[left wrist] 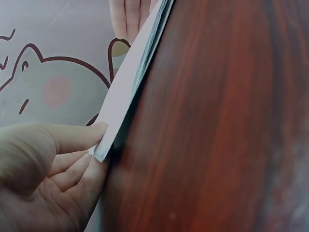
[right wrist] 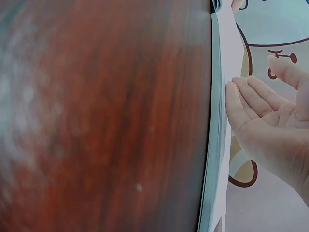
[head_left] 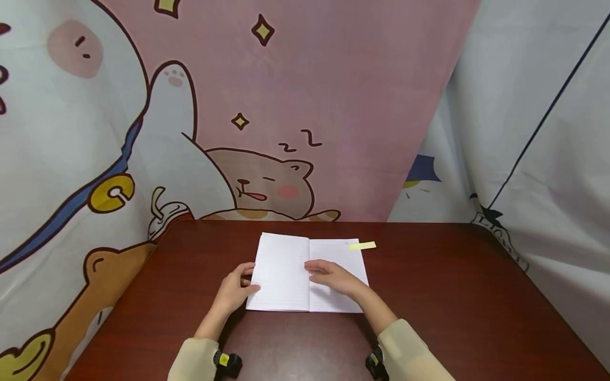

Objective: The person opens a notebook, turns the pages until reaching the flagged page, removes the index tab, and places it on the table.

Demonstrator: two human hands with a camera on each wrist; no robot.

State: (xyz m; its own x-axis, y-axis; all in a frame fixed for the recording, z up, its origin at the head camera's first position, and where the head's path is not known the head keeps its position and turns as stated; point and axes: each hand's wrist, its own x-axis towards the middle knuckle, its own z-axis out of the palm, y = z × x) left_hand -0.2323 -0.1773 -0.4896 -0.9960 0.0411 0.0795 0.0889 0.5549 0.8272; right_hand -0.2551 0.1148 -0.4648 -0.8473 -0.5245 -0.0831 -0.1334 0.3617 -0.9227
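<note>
An open notebook [head_left: 281, 275] with white lined pages lies on the table. At its left edge my left hand [head_left: 232, 290] pinches the side of the notebook, thumb on top of the page and fingers beneath, as the left wrist view shows with the notebook edge [left wrist: 116, 111]. My right hand [head_left: 333, 276] is over the right page near the centre fold. In the right wrist view its fingers [right wrist: 241, 104] are fairly straight, their outer side at the page, holding nothing. A pale yellow sticky strip [head_left: 363, 245] sticks out from the right page's upper edge.
The dark red-brown wooden table [head_left: 443, 296] extends around the notebook. Behind it hangs a pink and white cartoon-printed cloth [head_left: 371, 106], with a white curtain [head_left: 538, 132] on the right. A black wrist camera [head_left: 229, 364] is strapped at the left sleeve.
</note>
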